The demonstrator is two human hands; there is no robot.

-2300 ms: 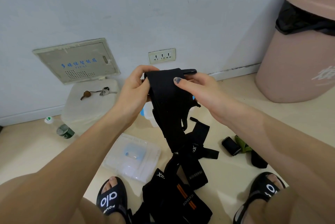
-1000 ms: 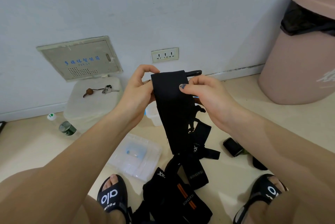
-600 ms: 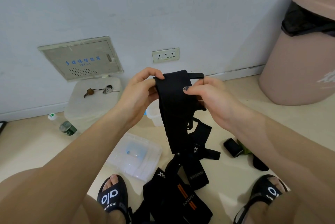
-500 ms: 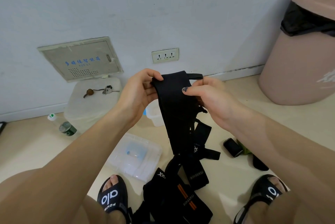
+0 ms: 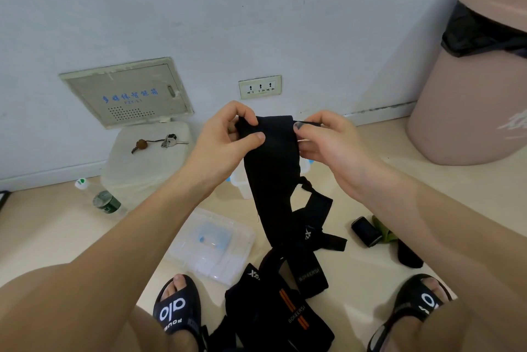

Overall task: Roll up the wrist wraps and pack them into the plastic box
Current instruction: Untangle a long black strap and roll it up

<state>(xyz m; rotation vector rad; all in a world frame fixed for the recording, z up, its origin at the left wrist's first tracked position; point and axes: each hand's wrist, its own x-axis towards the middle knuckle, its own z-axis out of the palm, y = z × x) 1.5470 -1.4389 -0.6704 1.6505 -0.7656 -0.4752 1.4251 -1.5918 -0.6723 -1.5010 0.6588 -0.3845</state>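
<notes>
Long black fabric wrist wrap [image 5: 273, 169] held up in front of the wall, above the clear plastic lid [image 5: 211, 246] lying flat on the floor. Left hand [image 5: 225, 140] pinches the wrap's top-left corner, thumb on the front face, fingers curled behind. Right hand [image 5: 328, 140] pinches the top-right edge, thumb w/ dark nail polish on the front, fingers curled behind; a thin black loop at that edge runs under this hand. Wrap hangs straight down, lower end reaching the pile of black wrist wraps [image 5: 285, 309] on the floor just right of the lid; some carry orange stripes and white lettering. White plastic box [image 5: 239, 183] sits on the floor beyond the lid, mostly hidden behind the hanging wrap; contents can't be told. Further right of the lid, past the pile: small rolled black wrap [image 5: 366, 230] beside a green item. Left of the lid: green-label bottle [image 5: 99, 199] on its side against a white foam box [image 5: 145, 163] w/ keys on top.
</notes>
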